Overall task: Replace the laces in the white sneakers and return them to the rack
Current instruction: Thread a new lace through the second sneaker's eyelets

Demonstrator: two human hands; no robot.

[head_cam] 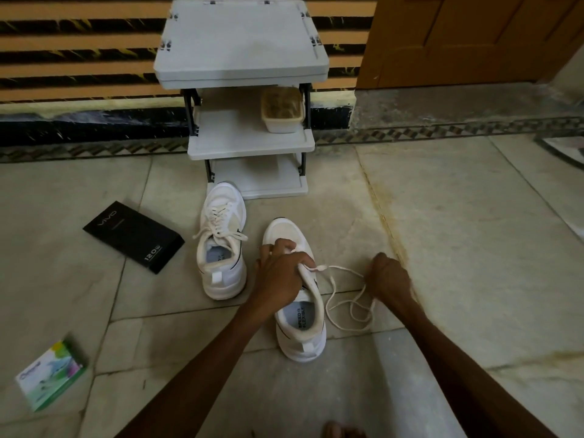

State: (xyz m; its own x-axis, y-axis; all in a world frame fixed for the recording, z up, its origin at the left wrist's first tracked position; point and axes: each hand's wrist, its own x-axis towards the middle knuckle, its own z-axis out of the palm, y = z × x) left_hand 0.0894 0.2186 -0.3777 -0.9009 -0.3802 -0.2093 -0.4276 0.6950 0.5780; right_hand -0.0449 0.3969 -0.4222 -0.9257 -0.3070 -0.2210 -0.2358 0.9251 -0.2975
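Where the hands work: on the stone floor (474,232), just in front of a low white rack (240,42) that stands against a striped wall.
Left hand: the left hand (278,273) has its fingers curled round the tongue and upper of the near sneaker (303,330), gripping it.
Right hand: the right hand (390,276), closed in a loose fist, pinches the lace (332,284) just right of the shoe.
Lace: one end sits at the near sneaker's eyelets by the left hand; the rest runs to the right hand and lies in loops on the floor between shoe and wrist.
Far sneaker: the far sneaker (221,248) stands upright beside the near one, apart from it, laced, lace ends splayed, toe close to the rack's bottom shelf edge.
Rack: three shelves; a pale tub (281,110) sits on the right of the middle shelf.
Edges: floor joints cross under both shoes; a patterned border runs along the wall foot.
Room: a broad stretch of floor runs right of the right hand toward a wooden door (458,36).
Left side: a black box (132,237) lies near the far sneaker; a green-and-white box (50,374) lies well apart, near the frame's left edge.
Writing: the black box reads "vivo" and "120W"; the near sneaker's insole reads "SPEED" and "FLEXIBLE"; the green box's print is too blurred to read.
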